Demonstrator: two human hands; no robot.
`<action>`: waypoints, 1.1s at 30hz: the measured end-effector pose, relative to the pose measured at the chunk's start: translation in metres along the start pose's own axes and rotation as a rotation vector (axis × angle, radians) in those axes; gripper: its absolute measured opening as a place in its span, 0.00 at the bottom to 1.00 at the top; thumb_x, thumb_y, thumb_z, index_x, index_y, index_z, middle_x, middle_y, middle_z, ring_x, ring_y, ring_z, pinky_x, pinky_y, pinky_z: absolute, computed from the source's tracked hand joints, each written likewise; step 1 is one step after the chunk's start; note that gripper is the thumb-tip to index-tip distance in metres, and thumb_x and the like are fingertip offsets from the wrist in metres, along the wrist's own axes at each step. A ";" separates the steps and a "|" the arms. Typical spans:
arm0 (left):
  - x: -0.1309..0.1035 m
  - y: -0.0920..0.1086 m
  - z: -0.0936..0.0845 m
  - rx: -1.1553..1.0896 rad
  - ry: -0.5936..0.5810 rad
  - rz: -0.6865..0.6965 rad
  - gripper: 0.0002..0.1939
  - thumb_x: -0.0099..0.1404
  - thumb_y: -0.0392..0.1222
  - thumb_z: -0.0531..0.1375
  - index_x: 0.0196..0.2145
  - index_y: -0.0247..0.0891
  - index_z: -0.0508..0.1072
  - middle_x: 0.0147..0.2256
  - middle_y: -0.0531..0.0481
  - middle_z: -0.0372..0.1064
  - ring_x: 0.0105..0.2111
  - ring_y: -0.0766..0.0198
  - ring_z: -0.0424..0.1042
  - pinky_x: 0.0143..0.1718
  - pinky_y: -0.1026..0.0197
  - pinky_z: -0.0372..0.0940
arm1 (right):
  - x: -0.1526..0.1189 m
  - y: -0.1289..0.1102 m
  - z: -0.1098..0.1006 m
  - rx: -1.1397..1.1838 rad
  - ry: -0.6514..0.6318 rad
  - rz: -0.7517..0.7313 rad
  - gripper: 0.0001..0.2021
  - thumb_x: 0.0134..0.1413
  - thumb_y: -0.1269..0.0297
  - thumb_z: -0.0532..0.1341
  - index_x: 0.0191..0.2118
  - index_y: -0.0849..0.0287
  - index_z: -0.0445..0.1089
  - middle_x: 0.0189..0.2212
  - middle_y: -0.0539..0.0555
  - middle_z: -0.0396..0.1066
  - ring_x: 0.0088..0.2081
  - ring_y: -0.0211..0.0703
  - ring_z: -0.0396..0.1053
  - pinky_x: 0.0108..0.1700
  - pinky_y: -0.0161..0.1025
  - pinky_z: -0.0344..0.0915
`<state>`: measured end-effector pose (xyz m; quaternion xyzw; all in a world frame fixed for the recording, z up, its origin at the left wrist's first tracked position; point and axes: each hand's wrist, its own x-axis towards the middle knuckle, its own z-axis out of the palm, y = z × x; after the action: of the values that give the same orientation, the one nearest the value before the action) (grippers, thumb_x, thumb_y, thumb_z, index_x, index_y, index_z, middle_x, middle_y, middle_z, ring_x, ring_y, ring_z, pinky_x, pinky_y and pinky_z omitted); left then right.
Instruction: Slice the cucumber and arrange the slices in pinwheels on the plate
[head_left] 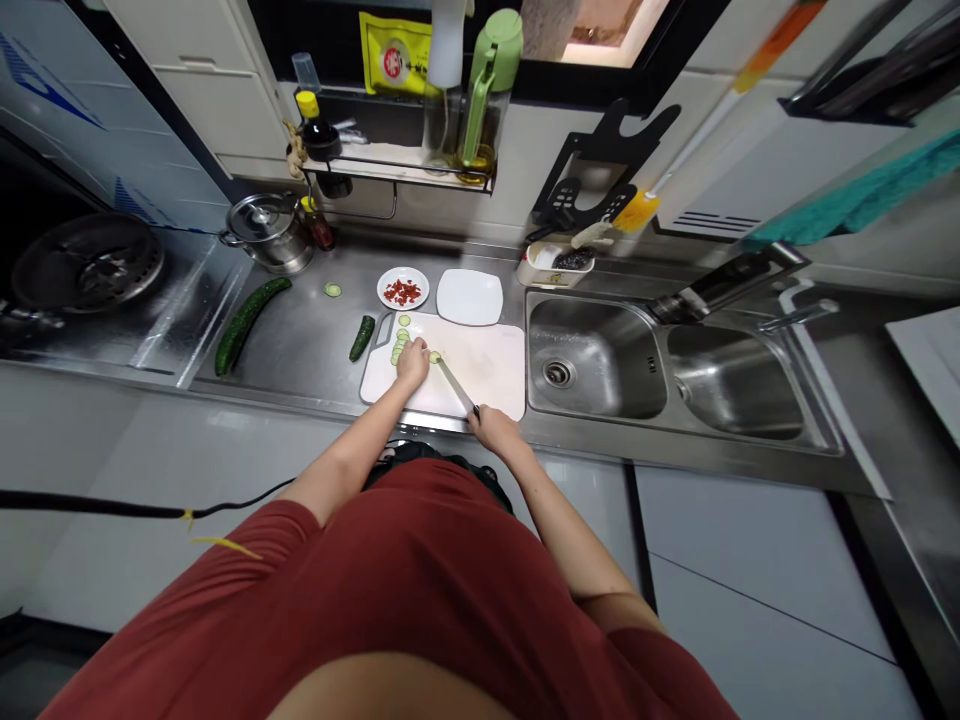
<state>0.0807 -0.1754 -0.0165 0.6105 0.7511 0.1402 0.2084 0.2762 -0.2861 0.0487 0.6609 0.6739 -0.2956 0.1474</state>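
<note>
Two hands work over the board, which lies on the steel surface. The right hand, at the board's near edge, has its fingers closed round the handle of the knife; the blade slants away over the board, its tip at one pale green slice. The left hand is over the board's left part, fingers bent; whether they grip anything is hidden. Just beside them, on the board, are more slices. Left of the board lies a short cucumber; well apart, farther left, a long cucumber. Behind the board stand a dish of chopped red bits and a white plate. Right of the board is the sink.
</note>
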 end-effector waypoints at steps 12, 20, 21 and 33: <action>-0.012 -0.007 0.007 -0.045 0.058 0.123 0.14 0.68 0.39 0.51 0.48 0.38 0.70 0.47 0.41 0.64 0.46 0.56 0.67 0.50 0.58 0.60 | -0.017 0.011 0.003 0.024 -0.001 0.013 0.20 0.65 0.53 0.49 0.49 0.62 0.69 0.45 0.65 0.73 0.48 0.54 0.71 0.45 0.42 0.63; -0.018 -0.006 0.008 0.004 0.070 0.173 0.17 0.67 0.44 0.54 0.51 0.39 0.71 0.47 0.40 0.63 0.47 0.53 0.67 0.50 0.56 0.61 | -0.014 0.027 0.017 0.150 0.173 0.036 0.23 0.65 0.48 0.48 0.45 0.61 0.71 0.41 0.63 0.74 0.45 0.50 0.72 0.41 0.36 0.61; -0.019 -0.006 0.008 0.008 0.066 0.184 0.17 0.67 0.44 0.54 0.51 0.39 0.71 0.46 0.40 0.63 0.47 0.53 0.67 0.50 0.56 0.61 | -0.013 0.029 0.017 0.161 0.194 0.060 0.24 0.65 0.48 0.47 0.45 0.61 0.71 0.41 0.62 0.75 0.45 0.50 0.72 0.41 0.36 0.61; -0.012 0.001 0.004 -0.152 0.050 0.118 0.06 0.62 0.39 0.58 0.38 0.41 0.72 0.37 0.47 0.70 0.39 0.60 0.69 0.41 0.60 0.62 | 0.001 0.050 0.007 0.227 0.266 0.177 0.26 0.64 0.47 0.48 0.47 0.64 0.72 0.40 0.64 0.75 0.43 0.49 0.72 0.39 0.35 0.61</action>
<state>0.0852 -0.1870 -0.0178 0.6325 0.7061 0.2238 0.2266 0.3233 -0.2917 0.0327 0.7631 0.5891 -0.2657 0.0070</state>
